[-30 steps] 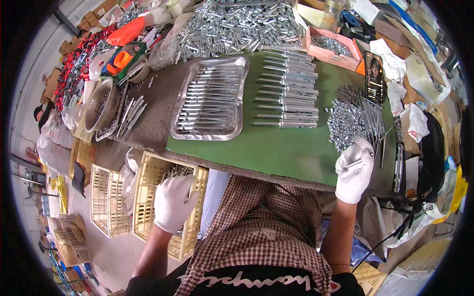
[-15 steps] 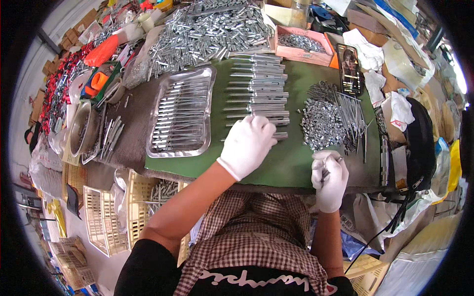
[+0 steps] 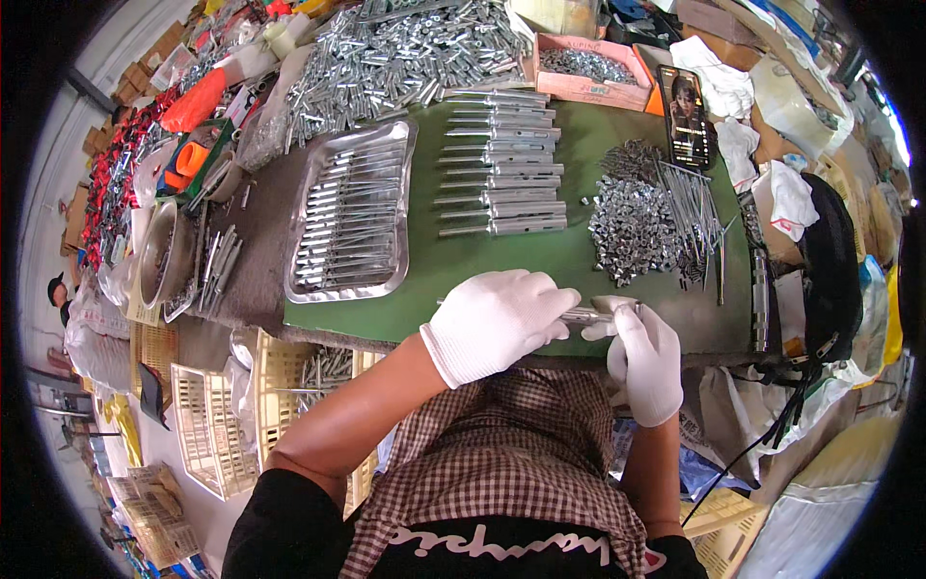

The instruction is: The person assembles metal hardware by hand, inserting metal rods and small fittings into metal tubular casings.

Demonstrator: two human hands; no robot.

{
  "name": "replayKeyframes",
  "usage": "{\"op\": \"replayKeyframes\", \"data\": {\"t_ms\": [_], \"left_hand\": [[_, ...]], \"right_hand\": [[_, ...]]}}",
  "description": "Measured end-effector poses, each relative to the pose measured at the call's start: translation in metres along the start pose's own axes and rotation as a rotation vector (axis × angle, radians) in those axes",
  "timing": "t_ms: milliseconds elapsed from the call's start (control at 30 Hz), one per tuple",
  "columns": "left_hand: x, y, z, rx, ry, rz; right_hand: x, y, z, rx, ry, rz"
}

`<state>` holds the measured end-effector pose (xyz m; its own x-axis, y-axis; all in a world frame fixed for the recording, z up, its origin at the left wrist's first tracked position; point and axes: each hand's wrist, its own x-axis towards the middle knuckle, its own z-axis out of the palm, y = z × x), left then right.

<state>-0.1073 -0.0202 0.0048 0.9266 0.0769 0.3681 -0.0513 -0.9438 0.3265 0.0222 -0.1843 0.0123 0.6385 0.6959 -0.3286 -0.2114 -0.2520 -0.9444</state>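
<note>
Bolt (image 3: 588, 315) lies sideways between both hands, just near the green worktop (image 3: 502, 261) edge. Left hand (image 3: 497, 323) and right hand (image 3: 644, 359) both grip it.

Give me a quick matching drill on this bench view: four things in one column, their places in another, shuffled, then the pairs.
Things:
1. metal tray
2. phone
3. row of assembled bolts
4. metal bolt

Places:
A. held between left hand and right hand
B. far right of the green mat, by the white cloths
C. left edge of the mat
D. middle of the mat, right of the tray

Pairs: 1-C, 2-B, 3-D, 4-A
</note>
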Motion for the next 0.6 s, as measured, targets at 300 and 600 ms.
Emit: {"op": "replayKeyframes", "data": {"t_ms": [300,600], "left_hand": [[-0.004,0.008,0.006,-0.148,0.007,-0.129],[0.001,0.011,0.012,-0.155,0.105,-0.150]], "right_hand": [[0.005,0.014,-0.006,-0.225,0.057,-0.189],[0.005,0.016,-0.010,-0.240,0.090,-0.283]]}}
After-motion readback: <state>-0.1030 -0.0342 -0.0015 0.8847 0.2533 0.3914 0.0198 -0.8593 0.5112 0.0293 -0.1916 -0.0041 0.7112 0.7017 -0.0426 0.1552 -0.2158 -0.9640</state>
